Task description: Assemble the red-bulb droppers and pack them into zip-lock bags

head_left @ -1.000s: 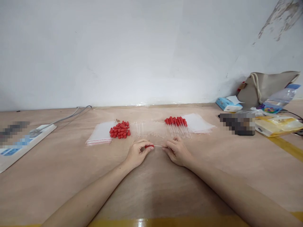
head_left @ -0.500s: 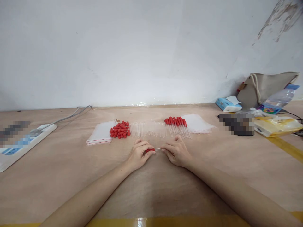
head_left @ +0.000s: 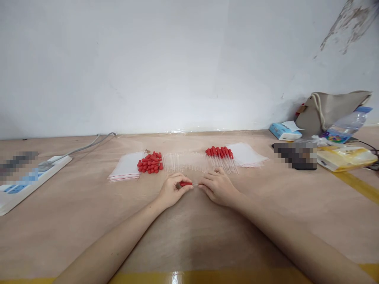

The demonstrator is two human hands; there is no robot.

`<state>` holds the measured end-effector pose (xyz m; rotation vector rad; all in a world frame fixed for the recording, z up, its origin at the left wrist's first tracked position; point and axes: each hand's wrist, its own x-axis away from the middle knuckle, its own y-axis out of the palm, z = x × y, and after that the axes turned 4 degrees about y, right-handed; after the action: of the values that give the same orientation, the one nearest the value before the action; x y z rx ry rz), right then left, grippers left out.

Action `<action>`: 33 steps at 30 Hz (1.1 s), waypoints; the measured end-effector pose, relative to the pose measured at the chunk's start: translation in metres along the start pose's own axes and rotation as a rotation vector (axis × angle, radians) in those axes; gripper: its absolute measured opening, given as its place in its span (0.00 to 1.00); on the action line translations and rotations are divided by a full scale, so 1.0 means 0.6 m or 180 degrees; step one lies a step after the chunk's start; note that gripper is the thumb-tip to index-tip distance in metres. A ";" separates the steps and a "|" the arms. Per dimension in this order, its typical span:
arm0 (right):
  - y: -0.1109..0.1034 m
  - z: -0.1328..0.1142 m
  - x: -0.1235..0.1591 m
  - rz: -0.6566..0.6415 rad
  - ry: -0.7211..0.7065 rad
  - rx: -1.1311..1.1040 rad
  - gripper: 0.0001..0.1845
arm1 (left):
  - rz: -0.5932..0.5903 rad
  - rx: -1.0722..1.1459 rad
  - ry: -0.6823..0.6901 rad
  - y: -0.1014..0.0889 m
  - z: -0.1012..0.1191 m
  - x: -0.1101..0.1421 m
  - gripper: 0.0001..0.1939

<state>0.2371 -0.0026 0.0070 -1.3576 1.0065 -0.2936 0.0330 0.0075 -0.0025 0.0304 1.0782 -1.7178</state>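
Between thumb and fingers, my left hand [head_left: 173, 190] is closed on a red rubber dropper bulb [head_left: 185, 184]. A thin glass dropper tube [head_left: 195, 184] runs from the bulb's right end into the pinched fingers of my right hand [head_left: 218, 187], which hide its other end. Beyond my left hand lies a heap of loose red bulbs [head_left: 149, 162]. A row of clear glass tubes [head_left: 183, 161] lies behind both hands. Past my right hand are several droppers with red bulbs on them [head_left: 220, 154], side by side.
Stacks of clear zip bags lie at left [head_left: 123, 167] and right [head_left: 247, 154]. A power strip [head_left: 56, 170] with a grey cable is far left. To the right are a tissue pack [head_left: 286, 131], a blurred dark object [head_left: 296, 156], a yellow packet [head_left: 346, 157] and a grey bag [head_left: 337, 104].
Both hands have shifted slightly up and left. A little less tube shows between them, and my left fingertips have lifted so more of the bulb's side is visible.
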 end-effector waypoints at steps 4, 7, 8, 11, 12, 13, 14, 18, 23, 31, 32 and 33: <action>-0.019 0.011 -0.007 -0.0077 0.0520 0.0141 0.12 | 0.0338 0.0342 -0.0533 0.000 -0.010 0.003 0.18; -0.020 0.035 -0.024 -0.0031 0.1497 -0.0031 0.13 | 0.0232 0.0489 -0.0807 0.001 -0.014 0.004 0.18; -0.018 0.044 -0.034 -0.0007 0.1793 -0.0057 0.14 | 0.0177 0.0514 -0.0845 0.002 -0.015 0.004 0.16; -0.006 0.063 -0.066 0.0046 0.2425 0.0115 0.18 | 0.0075 0.0555 -0.0880 0.002 -0.015 0.003 0.13; 0.000 0.066 -0.077 0.0032 0.2559 0.0209 0.18 | 0.0071 0.0572 -0.0885 0.002 -0.015 0.004 0.12; 0.005 0.067 -0.087 -0.0008 0.2662 0.0292 0.19 | 0.0068 0.0588 -0.0889 0.002 -0.015 0.004 0.12; 0.011 0.068 -0.096 -0.0059 0.2738 0.0357 0.19 | 0.0069 0.0602 -0.0894 0.002 -0.015 0.004 0.12; 0.029 0.068 -0.118 -0.0197 0.2898 0.0520 0.20 | 0.0029 0.0603 -0.0905 0.001 -0.016 0.006 0.11; 0.038 0.072 -0.123 -0.0285 0.2933 0.0635 0.22 | -0.0004 0.0557 -0.0923 0.001 -0.016 0.007 0.11; 0.037 0.082 -0.124 -0.0436 0.3076 0.0563 0.21 | -0.0058 0.0490 -0.0895 0.001 -0.016 0.007 0.12; 0.038 0.082 -0.125 -0.0410 0.3078 0.0556 0.20 | -0.0066 0.0490 -0.0885 0.001 -0.016 0.007 0.12; 0.039 0.081 -0.125 -0.0370 0.3081 0.0558 0.20 | -0.0076 0.0495 -0.0878 0.001 -0.016 0.007 0.12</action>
<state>0.2214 0.0884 0.0124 -1.0973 1.6347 -1.1712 0.0272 0.0107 -0.0111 -0.1188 0.7441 -1.7643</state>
